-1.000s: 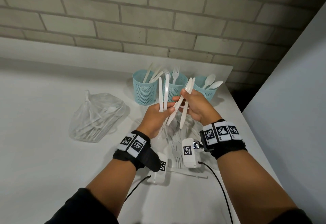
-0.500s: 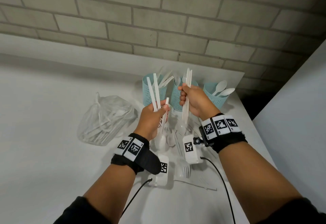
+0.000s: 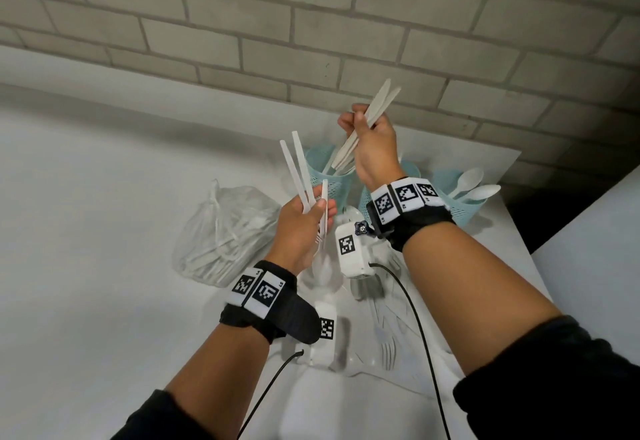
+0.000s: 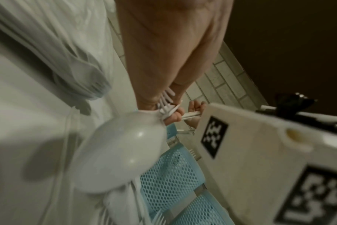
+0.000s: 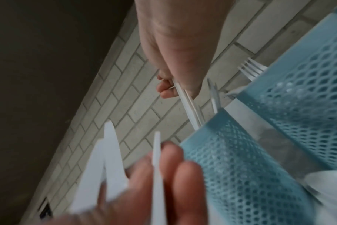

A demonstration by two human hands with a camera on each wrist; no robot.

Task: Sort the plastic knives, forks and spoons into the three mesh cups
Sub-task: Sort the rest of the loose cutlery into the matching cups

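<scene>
Your right hand [image 3: 374, 148], upper centre of the head view, grips two white plastic knives [image 3: 367, 120], their handle ends dipping into the leftmost pale blue mesh cup [image 3: 327, 183]. Your left hand [image 3: 301, 228], just below and left, clasps white plastic utensils [image 3: 298, 169], handles up; its wrist view shows fork tines and a spoon bowl among them. More white cutlery [image 3: 388, 346] lies on the white worktop [image 3: 86, 231] at lower centre. The wrist bands carry black-and-white square codes; no readable writing.
</scene>
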